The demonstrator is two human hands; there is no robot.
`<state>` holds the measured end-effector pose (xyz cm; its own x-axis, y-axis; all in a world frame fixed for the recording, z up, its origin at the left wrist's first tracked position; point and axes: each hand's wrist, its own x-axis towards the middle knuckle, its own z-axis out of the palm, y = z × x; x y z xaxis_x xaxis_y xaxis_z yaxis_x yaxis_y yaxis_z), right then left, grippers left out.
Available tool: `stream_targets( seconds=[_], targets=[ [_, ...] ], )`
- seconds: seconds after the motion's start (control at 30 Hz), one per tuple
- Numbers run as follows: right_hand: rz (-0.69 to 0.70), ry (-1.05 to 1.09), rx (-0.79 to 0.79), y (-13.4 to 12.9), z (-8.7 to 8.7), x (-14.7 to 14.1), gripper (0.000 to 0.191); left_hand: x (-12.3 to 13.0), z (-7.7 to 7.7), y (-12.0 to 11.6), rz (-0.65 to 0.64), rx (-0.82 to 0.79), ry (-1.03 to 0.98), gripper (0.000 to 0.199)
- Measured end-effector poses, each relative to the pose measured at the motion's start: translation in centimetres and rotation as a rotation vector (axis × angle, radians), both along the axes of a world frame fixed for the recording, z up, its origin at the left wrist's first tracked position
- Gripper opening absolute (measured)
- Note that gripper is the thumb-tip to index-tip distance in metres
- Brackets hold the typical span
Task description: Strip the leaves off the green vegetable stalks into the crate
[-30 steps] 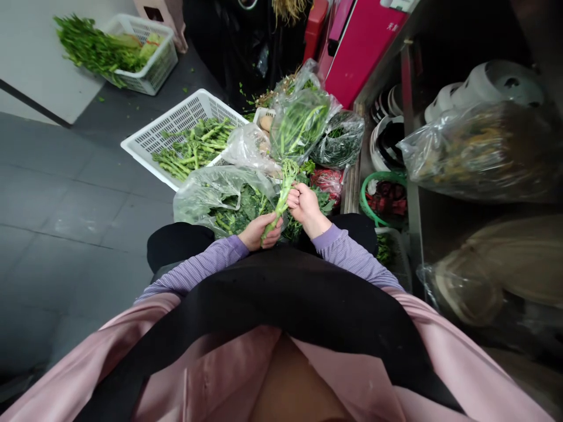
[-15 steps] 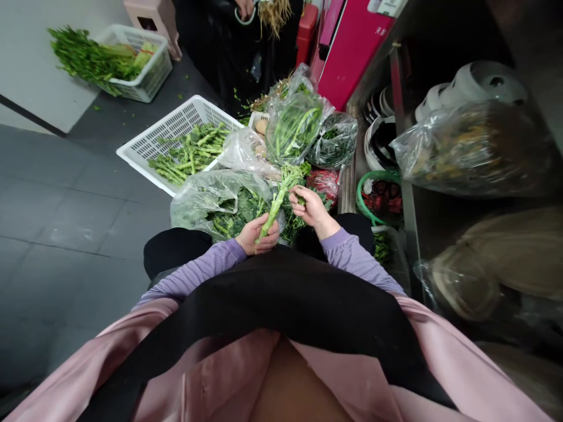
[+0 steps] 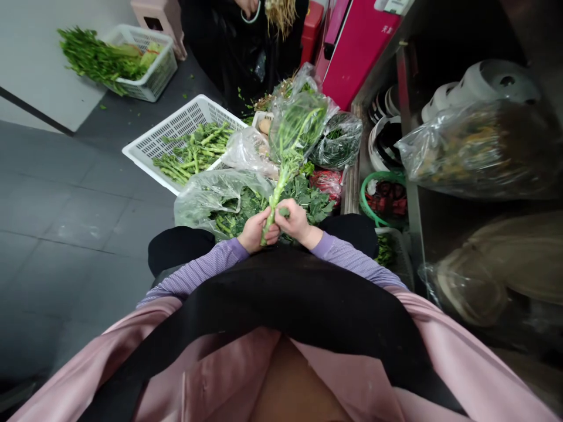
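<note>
A green broccoli stalk (image 3: 281, 180) stands tilted in front of me, its budded head pointing away. My left hand (image 3: 258, 230) is closed around its lower end. Right beside it, my right hand (image 3: 295, 221) has its fingers curled against the stalk, with a bit of green leaf between thumb and fingers. Beneath both hands lies an opened plastic bag (image 3: 197, 196) with leafy greens (image 3: 308, 198) spilling from it. Beyond, to the left, a white basket (image 3: 152, 140) holds several trimmed stalks (image 3: 193, 153).
Bagged vegetables (image 3: 336, 140) lie beyond the greens. At the right are a green basket (image 3: 364, 202) and a metal shelf (image 3: 416, 234) with a large bag. A smaller basket (image 3: 153, 82) of celery is at the upper left. Another person's hand (image 3: 248, 7) holds scissors at the top.
My right hand has moved left and toward me, from beside the broccoli head down to the stalk near my left hand. The stalk is slightly more upright. The whole view has shifted slightly.
</note>
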<state>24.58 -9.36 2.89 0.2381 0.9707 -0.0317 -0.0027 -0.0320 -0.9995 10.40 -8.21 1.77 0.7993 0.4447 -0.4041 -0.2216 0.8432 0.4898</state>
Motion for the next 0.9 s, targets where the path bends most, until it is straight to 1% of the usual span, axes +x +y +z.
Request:
stream_targets(
  seconds=[0.03,0.1,0.17,0.23,0.27,0.33,0.37,0.4,0.43,0.53,0.6,0.67,0.77,0.83,0.9],
  targets=[
    [-0.036,0.072,-0.03,0.1,0.2,0.0,0.021,-0.2,0.2,0.2,-0.028,-0.051,-0.043,0.037],
    [-0.099,0.233,-0.087,0.8,0.7,0.5,0.015,-0.6,0.3,0.5,-0.068,-0.101,-0.087,0.036],
    [-0.052,0.331,-0.114,1.5,1.2,1.1,0.016,-0.8,0.2,0.5,-0.078,-0.086,-0.078,0.036],
    [0.002,0.357,-0.106,2.1,1.6,1.5,0.022,-0.6,-0.1,0.3,-0.021,0.006,-0.005,0.035],
    [-0.005,0.363,-0.102,2.3,1.7,1.5,0.025,-0.5,-0.2,0.1,0.029,0.072,0.051,0.034],
    [-0.065,0.378,-0.104,2.7,1.8,1.3,0.029,-0.3,-0.4,-0.2,0.119,0.187,0.143,0.031],
    [-0.096,0.394,-0.105,2.8,1.8,1.1,0.03,-0.3,-0.4,-0.3,0.132,0.208,0.151,0.031],
    [-0.11,0.427,-0.11,2.9,1.8,0.9,0.029,-0.3,-0.4,-0.4,0.112,0.191,0.127,0.032],
    [-0.095,0.479,-0.128,2.9,1.8,0.8,0.027,-0.5,-0.3,-0.4,0.06,0.141,0.079,0.034],
    [0.054,0.698,-0.261,3.0,1.7,0.8,0.025,-1.1,-0.1,-0.1,-0.124,-0.073,-0.069,0.039],
    [0.128,0.778,-0.332,2.9,1.5,1.0,0.025,-1.5,-0.1,0.2,-0.165,-0.163,-0.112,0.041],
    [0.108,0.737,-0.28,2.9,1.4,1.2,0.024,-1.7,-0.2,0.5,-0.17,-0.194,-0.134,0.041],
    [0.001,0.575,-0.146,3.3,1.1,1.2,0.028,-1.5,-0.6,0.9,-0.175,-0.18,-0.147,0.041],
    [-0.081,0.513,-0.123,3.7,1.0,1.3,0.031,-1.3,-0.9,1.2,-0.161,-0.144,-0.142,0.041],
    [-0.147,0.524,-0.127,4.1,1.0,1.5,0.029,-1.1,-1.1,1.3,-0.16,-0.11,-0.133,0.04]
  ],
)
